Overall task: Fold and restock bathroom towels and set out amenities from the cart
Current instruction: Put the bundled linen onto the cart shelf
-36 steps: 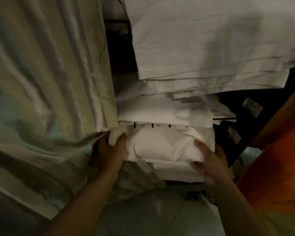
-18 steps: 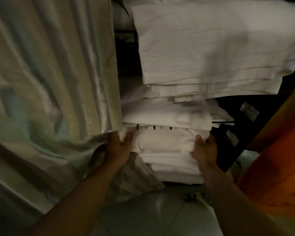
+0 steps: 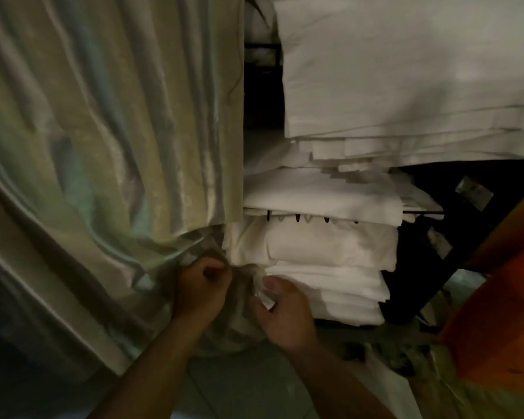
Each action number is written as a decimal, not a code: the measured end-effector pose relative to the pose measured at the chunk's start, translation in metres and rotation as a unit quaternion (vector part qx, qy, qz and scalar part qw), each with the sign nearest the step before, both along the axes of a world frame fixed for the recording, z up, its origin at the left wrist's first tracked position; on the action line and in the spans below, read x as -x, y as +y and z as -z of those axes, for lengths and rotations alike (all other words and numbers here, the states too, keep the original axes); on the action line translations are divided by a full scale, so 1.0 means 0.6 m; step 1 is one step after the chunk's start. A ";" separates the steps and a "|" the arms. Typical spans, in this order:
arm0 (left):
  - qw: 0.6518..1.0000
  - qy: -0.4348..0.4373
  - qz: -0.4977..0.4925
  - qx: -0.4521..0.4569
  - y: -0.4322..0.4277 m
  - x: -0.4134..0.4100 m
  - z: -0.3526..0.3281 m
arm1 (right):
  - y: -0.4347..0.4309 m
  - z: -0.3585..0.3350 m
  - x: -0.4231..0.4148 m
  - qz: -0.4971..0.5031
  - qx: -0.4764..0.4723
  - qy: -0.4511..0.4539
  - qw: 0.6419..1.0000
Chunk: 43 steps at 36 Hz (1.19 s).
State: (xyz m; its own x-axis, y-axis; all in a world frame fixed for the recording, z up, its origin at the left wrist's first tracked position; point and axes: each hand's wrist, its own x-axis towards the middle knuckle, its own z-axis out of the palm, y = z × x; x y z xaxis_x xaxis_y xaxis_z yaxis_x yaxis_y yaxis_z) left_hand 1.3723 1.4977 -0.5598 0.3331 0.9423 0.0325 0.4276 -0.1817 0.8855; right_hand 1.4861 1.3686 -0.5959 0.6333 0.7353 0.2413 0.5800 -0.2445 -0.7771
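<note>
Folded white towels (image 3: 324, 267) lie stacked on the cart's lowest shelf, under a wire shelf edge (image 3: 315, 215). Another white stack (image 3: 321, 198) rests on that shelf, and a large folded pile (image 3: 406, 71) sits on top. My left hand (image 3: 201, 287) is at the stack's lower left corner, fingers curled round a fold of loose greyish cloth (image 3: 239, 297) that hangs there. My right hand (image 3: 282, 311) is just beside it and pinches a white corner (image 3: 262, 287) of that cloth between thumb and fingers.
A shiny pale green fabric drape (image 3: 103, 131) fills the left side, hanging right against the cart. An orange wooden surface (image 3: 502, 282) stands at the right. Dark cart frame (image 3: 421, 267) shows beside the towels. Pale floor tiles (image 3: 239, 388) lie below.
Both hands let go of the sides of the lower towel stack. They moved down and together to the loose cloth at its left corner, and the stack now sits pushed in.
</note>
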 end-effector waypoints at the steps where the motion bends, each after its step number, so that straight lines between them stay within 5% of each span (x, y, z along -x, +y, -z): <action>1: 0.999 0.020 0.024 -0.008 -0.006 -0.001 0.003 | 0.008 0.005 0.002 -0.004 0.001 0.001 1.000; 9: 0.994 0.061 0.083 -0.025 -0.033 0.010 0.007 | 0.045 0.015 0.036 0.140 -0.012 0.089 0.986; 14: 0.990 0.080 0.082 -0.082 -0.039 0.007 -0.007 | 0.061 0.017 0.066 -0.004 0.021 0.143 0.989; 20: 0.985 0.119 0.038 -0.117 -0.004 0.039 0.006 | 0.059 0.033 0.098 -0.165 0.110 0.060 0.978; 25: 0.950 0.248 0.085 -0.167 -0.005 0.065 0.007 | 0.046 0.050 0.106 -0.266 0.167 0.051 0.948; 37: 0.897 0.423 0.071 -0.110 -0.028 0.083 0.046 | 0.043 0.117 0.104 -0.203 0.314 0.038 0.927; 43: 0.890 0.436 0.127 -0.036 -0.036 0.079 0.013 | 0.028 0.035 0.078 -0.136 0.199 0.054 0.969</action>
State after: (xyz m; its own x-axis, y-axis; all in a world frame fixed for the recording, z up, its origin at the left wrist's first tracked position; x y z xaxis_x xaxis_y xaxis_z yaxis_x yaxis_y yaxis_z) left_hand 1.3252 1.4759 -0.5676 0.4639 0.8383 -0.2863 0.8835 -0.4139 0.2196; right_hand 1.4393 1.3852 -0.6168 0.4091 0.8996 -0.1525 0.5849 -0.3869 -0.7129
